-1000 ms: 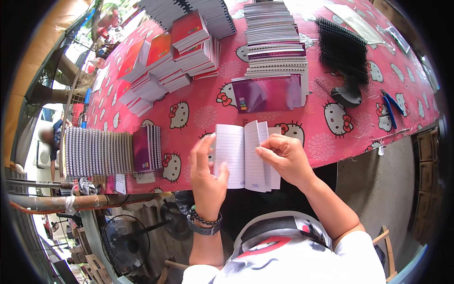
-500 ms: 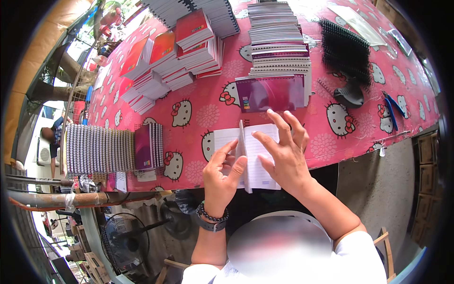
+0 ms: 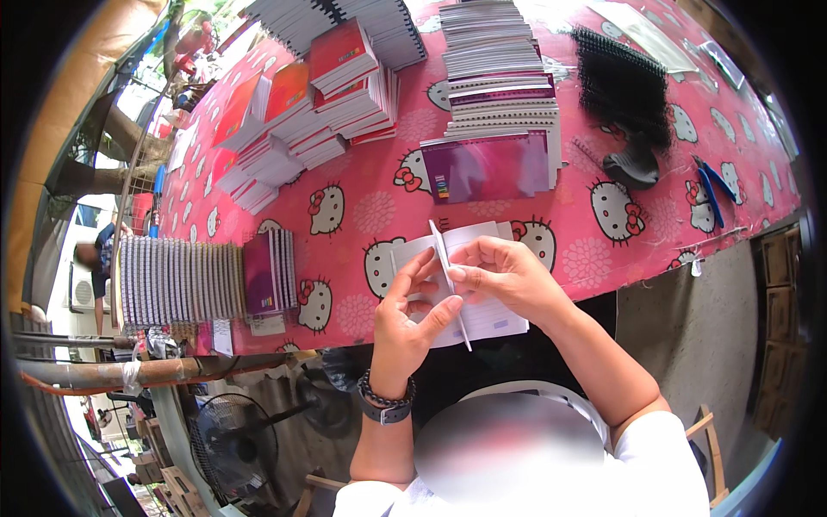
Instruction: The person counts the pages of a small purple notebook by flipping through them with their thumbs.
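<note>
An open notebook (image 3: 493, 320) with white lined pages lies at the table's near edge, some of its sheets standing upright (image 3: 442, 250) in the middle. My left hand (image 3: 413, 302) is curled against the left side of these standing sheets, its thumb tip at their edge. From the right, my right hand (image 3: 504, 274) closes thumb and fingers on the same sheets. A black bracelet and a dark watch strap (image 3: 388, 405) circle my left wrist. Just beyond the notebook lies a row of purple-covered notebooks (image 3: 491, 168) with punched edges.
Spiral-bound notebooks (image 3: 181, 280) stand in a row at left. Red-covered notebooks (image 3: 345, 56) are piled at the back left. Black binding coils (image 3: 620, 86), a black curved object (image 3: 633, 164) and blue-handled pliers (image 3: 713, 194) lie right on the pink patterned tablecloth (image 3: 370, 211). A fan (image 3: 233, 439) stands below.
My right hand has gone from hovering with spread fingers over the right page to gripping the upright sheets. The sheets tilt slightly more. My left hand stays nearly in place.
</note>
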Motion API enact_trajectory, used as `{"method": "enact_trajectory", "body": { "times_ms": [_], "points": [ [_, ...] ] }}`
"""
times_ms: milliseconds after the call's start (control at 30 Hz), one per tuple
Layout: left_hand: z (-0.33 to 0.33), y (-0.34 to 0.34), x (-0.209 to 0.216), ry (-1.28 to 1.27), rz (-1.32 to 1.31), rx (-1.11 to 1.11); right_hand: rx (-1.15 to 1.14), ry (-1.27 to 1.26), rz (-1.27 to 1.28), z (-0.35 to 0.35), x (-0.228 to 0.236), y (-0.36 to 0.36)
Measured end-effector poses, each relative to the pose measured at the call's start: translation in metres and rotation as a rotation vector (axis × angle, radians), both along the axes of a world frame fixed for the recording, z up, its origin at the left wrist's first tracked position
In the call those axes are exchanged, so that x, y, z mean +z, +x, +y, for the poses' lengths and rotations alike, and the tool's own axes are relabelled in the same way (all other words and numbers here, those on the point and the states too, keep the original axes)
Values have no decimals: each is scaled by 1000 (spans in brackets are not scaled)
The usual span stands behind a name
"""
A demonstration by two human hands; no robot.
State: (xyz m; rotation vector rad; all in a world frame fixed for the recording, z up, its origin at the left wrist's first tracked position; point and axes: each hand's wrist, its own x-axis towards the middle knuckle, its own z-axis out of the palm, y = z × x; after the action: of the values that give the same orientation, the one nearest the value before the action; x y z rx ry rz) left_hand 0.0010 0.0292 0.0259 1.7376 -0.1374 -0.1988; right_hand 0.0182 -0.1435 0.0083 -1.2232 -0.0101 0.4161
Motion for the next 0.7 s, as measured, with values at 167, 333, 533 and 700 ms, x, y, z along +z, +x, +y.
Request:
{"method": "enact_trajectory", "body": {
  "times_ms": [167,333,533,700],
  "points": [
    [-9,8,6,-7,32,-72,-9,99,36,-6,-7,2],
    [-1,20,29,147,133,-262,-46,182,89,-8,-2,-8],
    [-4,22,26,339,110,-249,-34,206,129,-1,-10,-10],
    [0,15,15,144,158,-174,8,108,35,1,-14,2]
  ]
}}
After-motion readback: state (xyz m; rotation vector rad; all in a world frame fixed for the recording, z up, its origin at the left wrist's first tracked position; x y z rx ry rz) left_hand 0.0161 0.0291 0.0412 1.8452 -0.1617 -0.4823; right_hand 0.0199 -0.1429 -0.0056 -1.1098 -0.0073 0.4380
